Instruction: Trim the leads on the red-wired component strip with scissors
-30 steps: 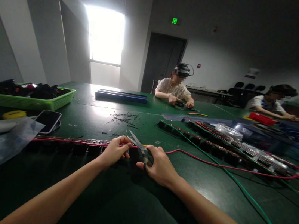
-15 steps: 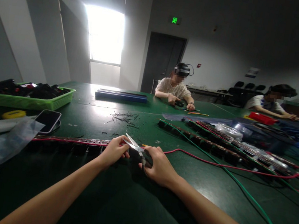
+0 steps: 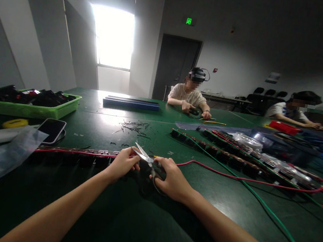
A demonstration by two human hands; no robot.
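My right hand [image 3: 172, 179] is closed around the dark handles of a pair of scissors [image 3: 143, 153]. The silver blades point up and left, passing over the fingertips of my left hand [image 3: 124, 164]. That hand is closed in a pinch at the right end of a long dark strip [image 3: 76, 154] of black parts; what sits between its fingers is hidden. A red wire [image 3: 217, 171] lies along the strip and reappears right of my right hand, running across the table. A short yellow wire end shows beside the right fingers.
Small dark clippings [image 3: 134, 127] lie beyond my hands. At left are a green basket [image 3: 55, 112] of black parts, a phone [image 3: 51, 131] and a plastic bag [image 3: 5, 157]. More strips [image 3: 220, 155] and a green wire [image 3: 272, 214] lie right. Two people sit across the table.
The scissors have shifted slightly up and left, and their lower handle loop shows more below my right fingers. My left hand stays in place.
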